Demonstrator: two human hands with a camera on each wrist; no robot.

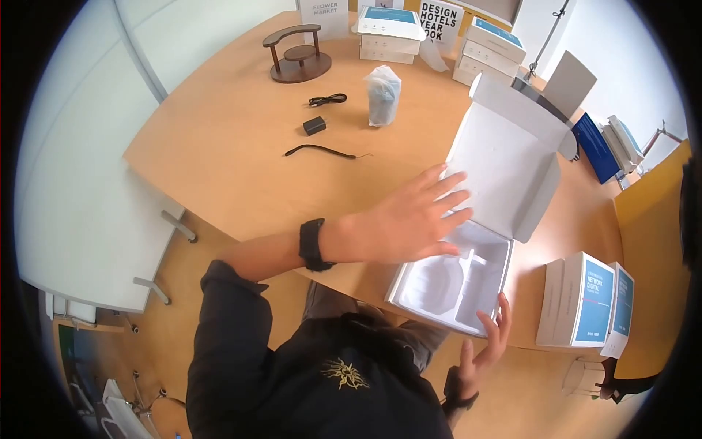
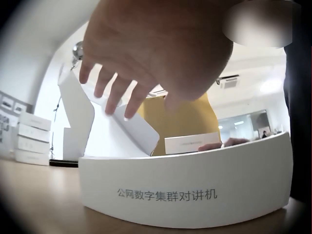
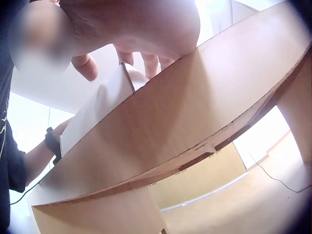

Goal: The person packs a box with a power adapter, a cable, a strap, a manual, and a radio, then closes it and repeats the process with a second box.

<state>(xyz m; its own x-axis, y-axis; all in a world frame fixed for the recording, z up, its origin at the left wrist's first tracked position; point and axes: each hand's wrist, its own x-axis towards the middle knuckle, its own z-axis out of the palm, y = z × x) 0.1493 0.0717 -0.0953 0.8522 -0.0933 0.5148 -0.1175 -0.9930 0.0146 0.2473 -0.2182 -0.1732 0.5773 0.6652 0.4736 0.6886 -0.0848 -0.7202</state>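
Observation:
A white cardboard box [image 1: 500, 282] with its lid [image 1: 504, 157] raised stands at the table's near edge. Inside is a pale moulded tray [image 1: 431, 285] with a rounded hollow and a long one. Over the box's left side hovers my left hand [image 1: 406, 219], fingers spread and straight. The left wrist view has this hand [image 2: 156, 53] above the box's front wall [image 2: 185, 185], which bears printed characters. At the box's near right corner is my right hand [image 1: 486, 347], its relaxed fingers along the outer side. The right wrist view places these fingers [image 3: 150, 62] beside the box corner, thumb apart.
A wrapped object [image 1: 383, 95], a coiled cable [image 1: 327, 99], a black block [image 1: 314, 126] and a thin strap [image 1: 319, 150] lie farther back. Behind them are a wooden stand [image 1: 300, 62] and stacked boxes [image 1: 387, 33]. More boxes [image 1: 585, 300] stand at the right edge.

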